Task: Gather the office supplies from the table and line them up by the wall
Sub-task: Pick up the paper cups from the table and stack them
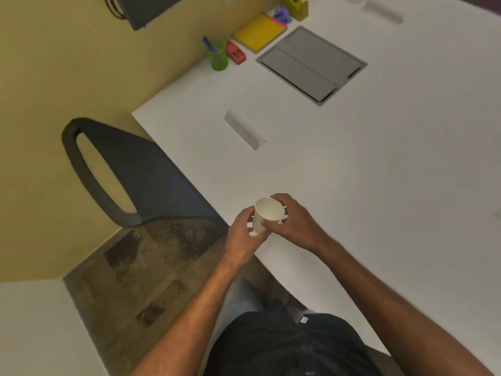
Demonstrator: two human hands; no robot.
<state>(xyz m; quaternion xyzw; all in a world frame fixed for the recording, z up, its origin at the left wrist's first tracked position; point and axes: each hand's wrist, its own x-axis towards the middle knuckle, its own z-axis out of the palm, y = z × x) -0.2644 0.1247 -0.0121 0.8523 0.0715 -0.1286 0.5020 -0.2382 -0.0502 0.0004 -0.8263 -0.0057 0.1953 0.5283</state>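
A white paper cup (267,211) is held tilted above the near edge of the white table (379,164). My left hand (244,234) grips its lower body and my right hand (295,221) wraps its rim side. Far along the yellow wall stand a green pen holder (218,57) with blue pens, a red stapler (236,52), a yellow notepad (260,31), a purple item (283,14) and a yellow tape dispenser (295,6), all in a row.
A grey cable hatch (311,63) is set into the table. Two small grey slots (245,130) (382,10) lie flush in the top. A dark chair (130,172) stands at the table's left edge, over patterned carpet.
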